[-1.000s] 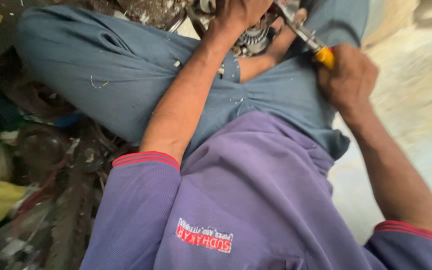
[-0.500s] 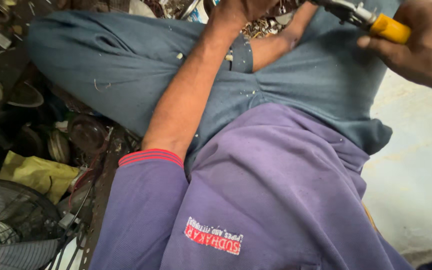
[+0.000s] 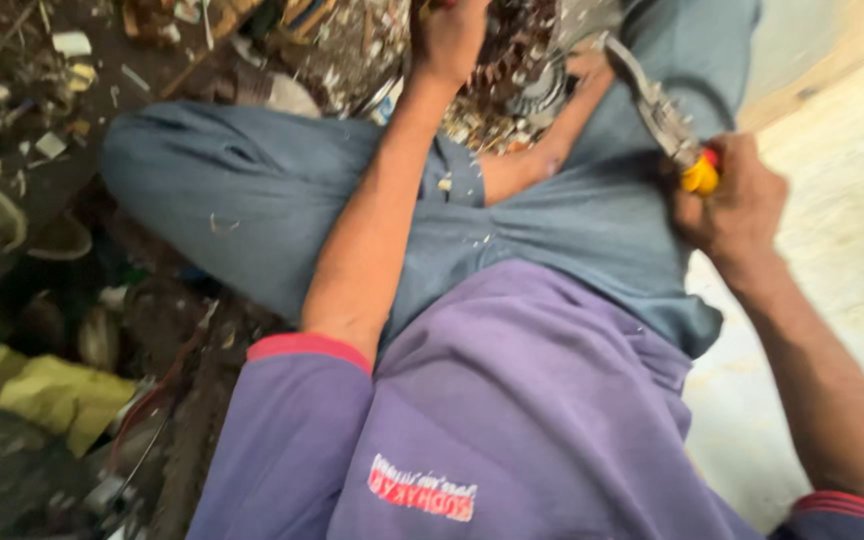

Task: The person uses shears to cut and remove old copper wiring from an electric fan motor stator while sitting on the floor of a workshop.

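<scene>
The pliers [image 3: 657, 110] have been brought down from the upper right corner toward the frame's upper middle. Their yellow-and-red grip is clamped in the right hand [image 3: 732, 200] at the right, the metal tip angled up-left toward a round metal part [image 3: 537, 85] near the top centre. The left hand [image 3: 447, 40] is seen at the top edge, closed on something that cannot be made out. Scrap litter [image 3: 52, 90] is spread over the floor at upper left.
</scene>
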